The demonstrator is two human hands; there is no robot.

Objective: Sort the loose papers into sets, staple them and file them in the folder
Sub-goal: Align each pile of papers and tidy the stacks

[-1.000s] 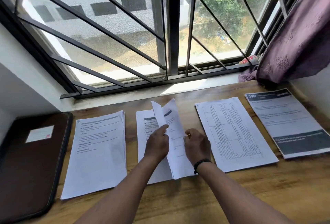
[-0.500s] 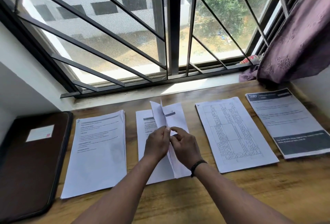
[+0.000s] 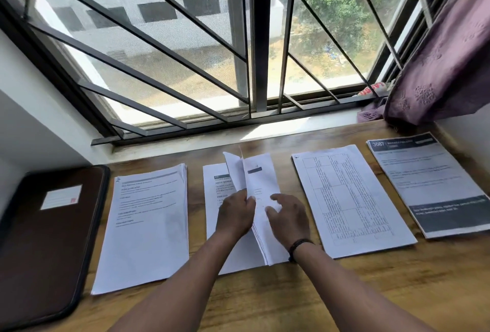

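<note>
Four white paper stacks (image 3: 144, 225) sorted on wooden desk (image 3: 371, 292); left hand (image 3: 234, 216) pinches lifted sheets (image 3: 258, 186), right hand (image 3: 289, 219) loosely spread. Stapling, brown folder (image 3: 45, 239) filing remain.

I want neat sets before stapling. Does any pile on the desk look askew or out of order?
Yes: the second pile from the left. Its sheets are lifted and fanned, the top one bent over, between the left hand and the right hand. The other three piles lie flat; the brown folder is closed.
</note>
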